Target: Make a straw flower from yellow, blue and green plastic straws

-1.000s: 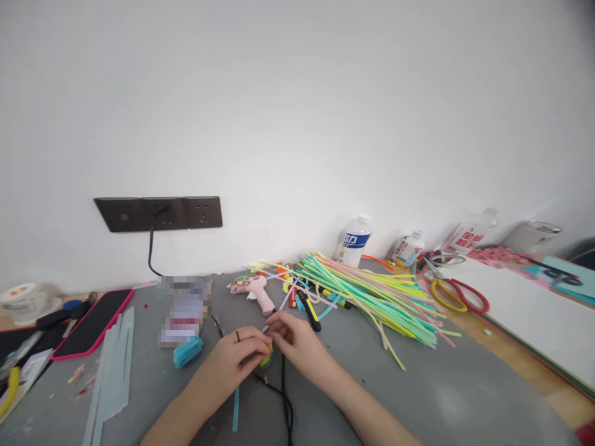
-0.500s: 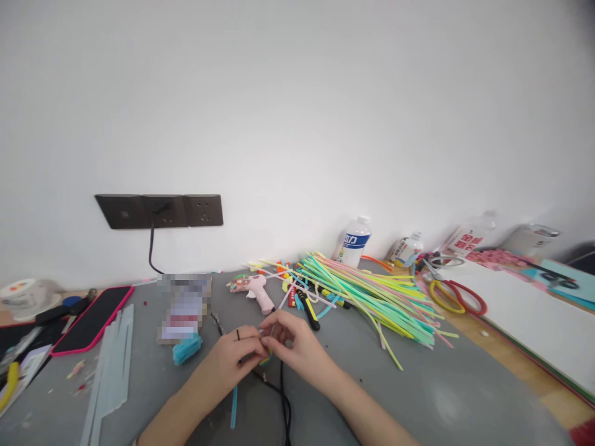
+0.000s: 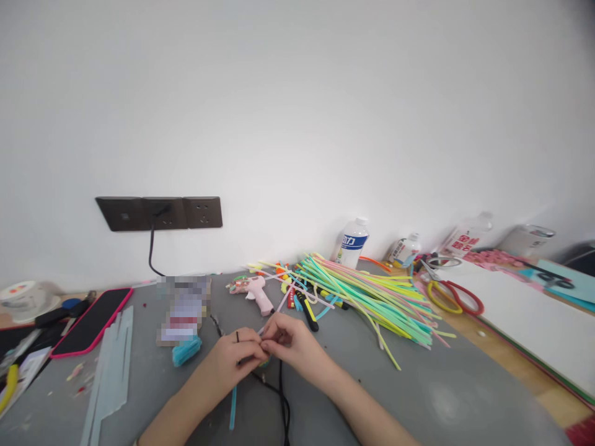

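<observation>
Left grip [image 3: 239,354] beside right grip [image 3: 294,344], pipe cleaners [image 3: 365,297]

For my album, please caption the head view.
Left hand and right hand meet at a small, mostly hidden yellowish piece; beyond lies a pink plastic glue gun.

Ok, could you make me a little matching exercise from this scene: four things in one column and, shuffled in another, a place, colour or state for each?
Things:
1. Phone
2. Left hand
3. Glue gun
4. Blue-labelled bottle

Descriptions:
A. Mostly pale pink
B. Beside the pale strips
C. Near the wall, behind the many-coloured stems
D. Wearing a dark ring

Right pairs: 1-B, 2-D, 3-A, 4-C
</observation>
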